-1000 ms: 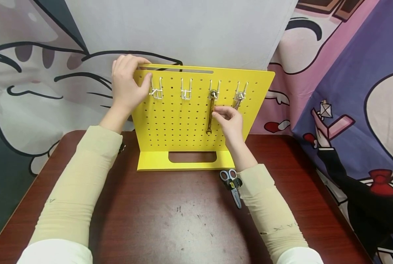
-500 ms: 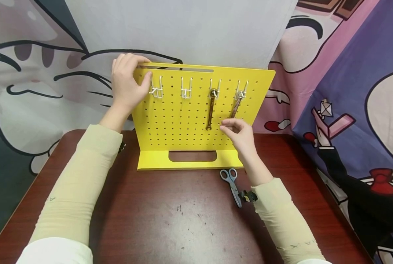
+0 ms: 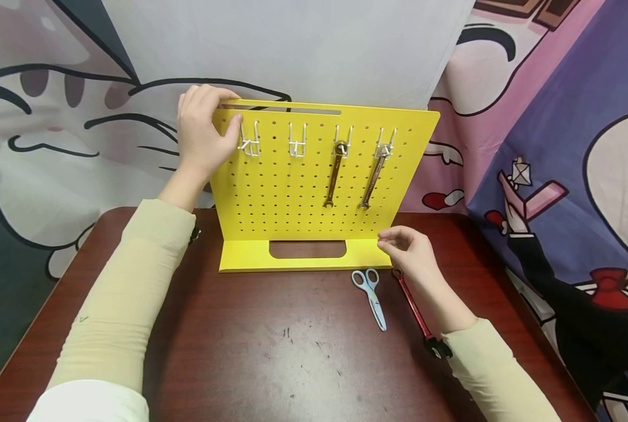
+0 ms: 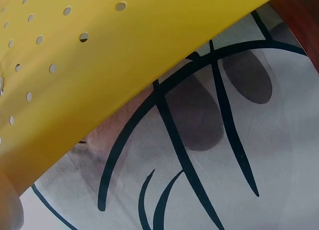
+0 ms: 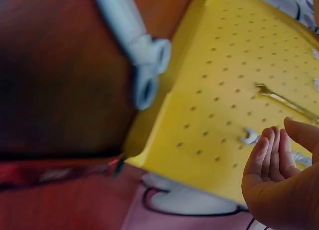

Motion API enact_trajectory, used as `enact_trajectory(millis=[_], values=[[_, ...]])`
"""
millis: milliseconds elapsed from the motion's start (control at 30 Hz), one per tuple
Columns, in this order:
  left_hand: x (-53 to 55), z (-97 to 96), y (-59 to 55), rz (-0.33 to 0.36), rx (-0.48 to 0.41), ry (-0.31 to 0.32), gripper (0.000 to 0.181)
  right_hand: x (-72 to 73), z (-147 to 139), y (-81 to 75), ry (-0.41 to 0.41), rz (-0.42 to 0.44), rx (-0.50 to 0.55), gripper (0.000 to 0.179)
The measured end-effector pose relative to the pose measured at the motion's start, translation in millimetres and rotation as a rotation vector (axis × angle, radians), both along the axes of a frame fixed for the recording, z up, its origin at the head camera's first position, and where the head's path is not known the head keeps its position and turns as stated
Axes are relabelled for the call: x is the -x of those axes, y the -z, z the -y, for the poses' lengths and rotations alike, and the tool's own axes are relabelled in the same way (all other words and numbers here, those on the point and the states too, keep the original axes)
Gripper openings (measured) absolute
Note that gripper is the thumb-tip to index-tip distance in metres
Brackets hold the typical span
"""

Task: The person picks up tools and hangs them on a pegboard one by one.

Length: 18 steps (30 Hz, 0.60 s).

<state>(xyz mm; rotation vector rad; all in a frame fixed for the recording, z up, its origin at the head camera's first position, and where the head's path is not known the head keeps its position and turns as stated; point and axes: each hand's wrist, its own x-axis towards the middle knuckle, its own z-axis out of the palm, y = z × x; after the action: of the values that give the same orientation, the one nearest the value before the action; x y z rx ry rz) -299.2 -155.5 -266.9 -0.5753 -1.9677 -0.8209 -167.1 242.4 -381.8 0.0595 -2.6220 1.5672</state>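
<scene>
My left hand (image 3: 204,130) grips the upper left edge of a yellow pegboard (image 3: 282,199), thumb on the front face and fingers over the top. Two wrenches hang by their ring ends from white hooks: one wrench (image 3: 334,176) on the third hook from the left, another wrench (image 3: 373,180) on the rightmost. Near the board's lower right corner is my right hand (image 3: 414,252), holding nothing, its fingers loosely bent. Scissors (image 3: 369,298) lie in front of the board. Beside them lies a long red tool (image 3: 413,305) with a ring end, partly hidden by my right wrist.
Two more hooks, a left hook (image 3: 249,140) and a middle hook (image 3: 297,140), bear no tools. The board's base (image 3: 245,258) rests on a dark red-brown table (image 3: 272,351). Printed cloth (image 3: 345,53) hangs close behind and at the sides.
My right hand has moved down and to the right, away from the hanging wrenches. The right wrench and the red tool have come into sight. The left hand stays put.
</scene>
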Motion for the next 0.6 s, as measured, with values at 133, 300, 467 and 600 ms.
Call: enact_trajectory(millis=[133,300,467,600], values=[[0.4,-0.4,0.3,-0.004,0.002,0.0,0.026,-8.6,-19,9.7,-0.018,0.013,-0.104,0.021],[-0.1,0.2,0.0,-0.006,0.009,0.001,0.026,-18.0,-39,22.0,-0.037,0.045,-0.165,0.022],[-0.1,0.0,0.0,-0.001,0.003,0.003,0.026,-27.9,-55,33.3,-0.058,0.073,-0.207,0.022],[-0.1,0.1,-0.2,0.002,-0.001,0.001,0.026,-33.5,-66,40.8,-0.078,0.105,-0.205,0.022]])
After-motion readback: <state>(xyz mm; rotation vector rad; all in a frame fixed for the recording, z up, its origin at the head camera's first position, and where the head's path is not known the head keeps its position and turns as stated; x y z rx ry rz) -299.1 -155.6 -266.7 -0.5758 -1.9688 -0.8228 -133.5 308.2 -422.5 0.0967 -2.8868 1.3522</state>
